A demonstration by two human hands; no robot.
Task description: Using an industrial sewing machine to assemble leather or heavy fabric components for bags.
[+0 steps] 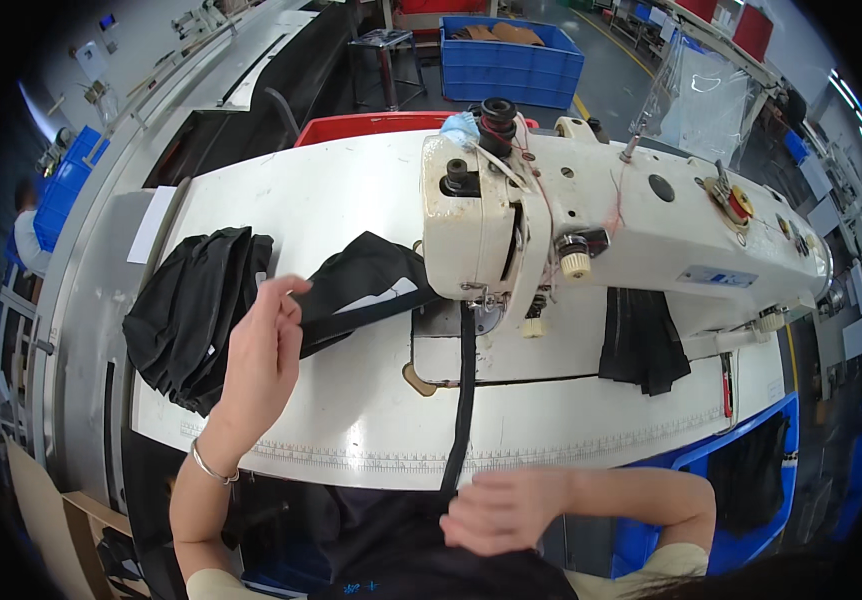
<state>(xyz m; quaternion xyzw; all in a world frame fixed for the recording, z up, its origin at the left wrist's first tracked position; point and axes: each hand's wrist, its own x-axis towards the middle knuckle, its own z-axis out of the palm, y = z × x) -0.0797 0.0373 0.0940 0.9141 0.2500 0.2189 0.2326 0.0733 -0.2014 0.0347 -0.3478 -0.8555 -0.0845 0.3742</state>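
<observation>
"So, how far along are you?"

"Partway, I'd judge: the black strip (464, 400) runs from the sewing machine's (481, 220) needle area over the bench (341, 420) edge. Black cloth (366, 262) lies alongside; whether the left-hand pile (186, 310) is finished, I can't tell."

"Hands?"

"Left (269, 340) loosely open, apparently empty; right (501, 510) curled near the strip, grip unclear."

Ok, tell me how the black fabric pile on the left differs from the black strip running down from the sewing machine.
The fabric pile is broad and bulky; the strip is long and narrow.
The pile shows many stacked layers; the strip lies stretched out nearly straight.
The pile is beside the left hand; the strip's near end is by the right hand.
Both are black.
</observation>
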